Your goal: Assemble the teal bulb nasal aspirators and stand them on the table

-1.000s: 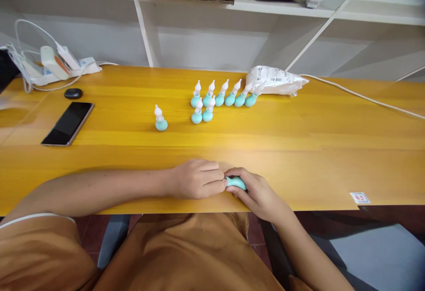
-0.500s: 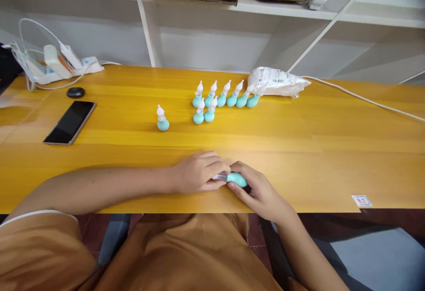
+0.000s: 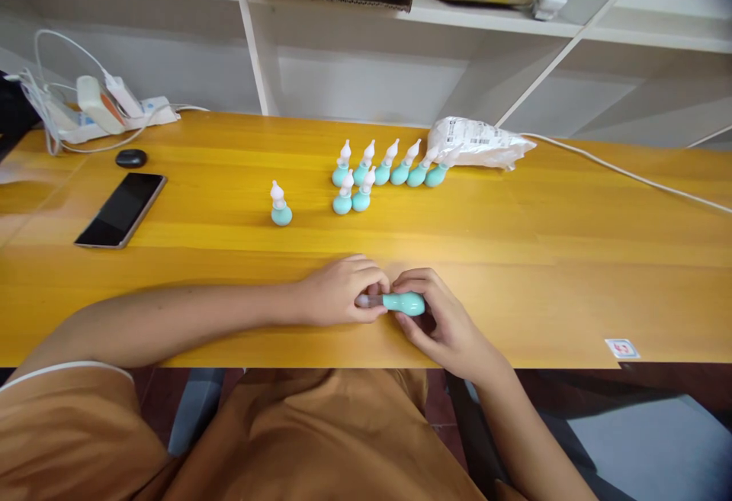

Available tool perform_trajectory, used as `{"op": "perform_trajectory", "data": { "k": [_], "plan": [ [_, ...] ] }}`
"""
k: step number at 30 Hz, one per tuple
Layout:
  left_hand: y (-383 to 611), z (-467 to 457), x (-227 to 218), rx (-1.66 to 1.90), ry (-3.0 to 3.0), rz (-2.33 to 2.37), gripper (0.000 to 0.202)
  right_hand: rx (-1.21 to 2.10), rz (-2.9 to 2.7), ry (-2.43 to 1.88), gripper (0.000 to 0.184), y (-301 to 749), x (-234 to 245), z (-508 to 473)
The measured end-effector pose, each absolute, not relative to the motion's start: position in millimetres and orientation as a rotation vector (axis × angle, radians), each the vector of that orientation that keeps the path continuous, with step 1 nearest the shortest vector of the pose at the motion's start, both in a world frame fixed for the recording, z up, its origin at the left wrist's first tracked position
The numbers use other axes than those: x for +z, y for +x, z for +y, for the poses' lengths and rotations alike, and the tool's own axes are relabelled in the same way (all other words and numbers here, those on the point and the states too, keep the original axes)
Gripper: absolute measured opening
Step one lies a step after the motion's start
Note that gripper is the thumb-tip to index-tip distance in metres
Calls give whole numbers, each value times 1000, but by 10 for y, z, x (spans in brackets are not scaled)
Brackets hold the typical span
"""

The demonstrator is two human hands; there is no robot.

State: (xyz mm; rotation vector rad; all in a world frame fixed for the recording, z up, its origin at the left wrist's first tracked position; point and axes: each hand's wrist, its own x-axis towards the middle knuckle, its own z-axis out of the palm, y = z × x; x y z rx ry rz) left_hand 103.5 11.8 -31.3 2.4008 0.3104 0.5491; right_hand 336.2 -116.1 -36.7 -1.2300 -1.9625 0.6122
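Both hands meet over the near edge of the yellow wooden table [image 3: 515,242]. My right hand [image 3: 438,325] grips the teal bulb of a small bulb-shaped piece [image 3: 403,303] lying sideways. My left hand [image 3: 340,291] pinches the pale tip at its left end. Farther back, several finished teal bulbs with white tips [image 3: 389,169] stand upright in two rows. A single one [image 3: 280,205] stands apart to their left.
A crumpled white plastic bag [image 3: 477,142] lies behind the bulbs, with a white cable [image 3: 629,173] running right. A black phone [image 3: 121,210], a small black oval object [image 3: 131,158] and a power strip with chargers [image 3: 100,108] sit far left. White shelves rise behind.
The hands have drawn slightly apart. The teal bulb and its pale tip now show between them, where before my fingers covered most of the piece.
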Motion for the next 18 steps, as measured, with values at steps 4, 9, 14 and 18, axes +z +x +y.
{"op": "perform_trajectory", "data": {
  "k": [4,9,14,18],
  "plan": [
    [1044,107,-322,496,2477,328,12,539,-1988,-1221,39,3359,-369,-1170],
    [1038,90,-278,578,2377,406,10,454,-1969,-1250,42,3382,-413,-1150],
    [1047,72,-275,642,2330,457,10,408,-1981,-1270,39,3405,-427,-1115],
    [1047,69,-312,683,2278,435,14,244,-1971,-1321,31,3403,-442,-1125]
  ]
}}
